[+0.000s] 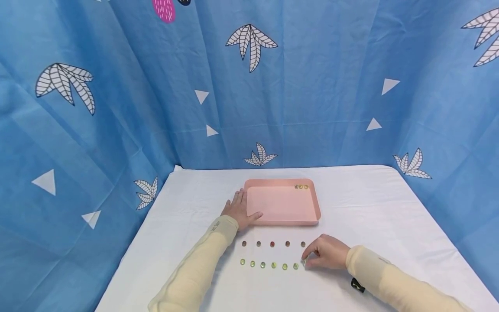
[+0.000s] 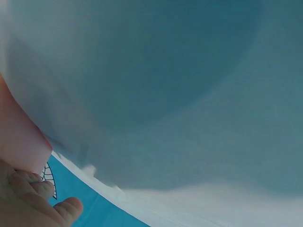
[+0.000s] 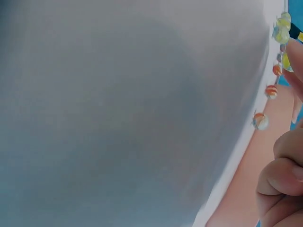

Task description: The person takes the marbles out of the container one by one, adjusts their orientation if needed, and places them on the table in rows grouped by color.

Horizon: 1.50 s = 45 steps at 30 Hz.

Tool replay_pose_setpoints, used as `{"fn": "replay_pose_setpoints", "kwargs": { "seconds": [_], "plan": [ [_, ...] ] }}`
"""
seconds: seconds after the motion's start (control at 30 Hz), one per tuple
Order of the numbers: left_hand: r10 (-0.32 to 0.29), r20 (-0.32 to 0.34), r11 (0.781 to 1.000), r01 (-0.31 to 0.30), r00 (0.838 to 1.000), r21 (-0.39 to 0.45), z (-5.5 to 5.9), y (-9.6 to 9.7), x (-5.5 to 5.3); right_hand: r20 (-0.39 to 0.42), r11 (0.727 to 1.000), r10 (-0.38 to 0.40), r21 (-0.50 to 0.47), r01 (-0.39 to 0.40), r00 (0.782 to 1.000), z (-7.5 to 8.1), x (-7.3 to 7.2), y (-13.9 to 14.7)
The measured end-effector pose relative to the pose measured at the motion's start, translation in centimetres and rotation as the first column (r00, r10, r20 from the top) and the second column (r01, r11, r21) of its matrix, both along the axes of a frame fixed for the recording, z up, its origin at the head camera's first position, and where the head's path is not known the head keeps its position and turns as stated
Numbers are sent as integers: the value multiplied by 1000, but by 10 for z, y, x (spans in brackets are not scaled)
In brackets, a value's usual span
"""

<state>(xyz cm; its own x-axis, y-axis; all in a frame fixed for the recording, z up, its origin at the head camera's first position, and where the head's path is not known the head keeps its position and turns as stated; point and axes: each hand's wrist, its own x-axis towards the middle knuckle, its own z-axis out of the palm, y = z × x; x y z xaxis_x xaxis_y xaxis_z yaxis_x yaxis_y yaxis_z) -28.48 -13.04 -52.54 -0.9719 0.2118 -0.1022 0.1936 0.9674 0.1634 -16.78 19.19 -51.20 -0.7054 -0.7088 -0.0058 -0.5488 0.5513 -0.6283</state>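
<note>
My left hand (image 1: 238,211) lies at the left front corner of a pink tray (image 1: 282,223), fingers straight along its left side and thumb at the front rim. In the left wrist view its fingers (image 2: 68,208) touch the tray's pink wall. Beyond the right end of a row of yellow-green glass marbles (image 1: 273,265), my right hand (image 1: 327,252) pinches a clear marble with a yellow swirl (image 3: 287,62) between thumb and forefinger. A second row, of reddish-brown marbles (image 1: 272,244), lies between that row and the tray.
Three yellowish marbles (image 1: 300,186) sit in the tray's far right corner. A small dark object (image 1: 357,285) shows below the right wrist. White cloth (image 1: 187,203) covers the table, and a blue patterned curtain (image 1: 312,108) hangs behind and on both sides.
</note>
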Motion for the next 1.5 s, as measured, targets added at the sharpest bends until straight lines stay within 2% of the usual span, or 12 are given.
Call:
{"fn": "replay_pose_setpoints", "kwargs": {
  "seconds": [0.47, 1.2, 1.5],
  "plan": [
    [-2, -6, 1000, 2, 1000, -7, -2, -1, 0, -11, 993, 30, 114, -29, 999, 3, 2, -5],
    [-7, 13, 1000, 7, 1000, 10, 3, -1, 1, -9, 992, 16, 128, -15, 1000, 1, 2, -6],
    [-16, 6, 1000, 16, 1000, -21, 1, -1, 0, -7, 989, -1, 146, 2, 1000, 2, 3, -6]
  ]
}}
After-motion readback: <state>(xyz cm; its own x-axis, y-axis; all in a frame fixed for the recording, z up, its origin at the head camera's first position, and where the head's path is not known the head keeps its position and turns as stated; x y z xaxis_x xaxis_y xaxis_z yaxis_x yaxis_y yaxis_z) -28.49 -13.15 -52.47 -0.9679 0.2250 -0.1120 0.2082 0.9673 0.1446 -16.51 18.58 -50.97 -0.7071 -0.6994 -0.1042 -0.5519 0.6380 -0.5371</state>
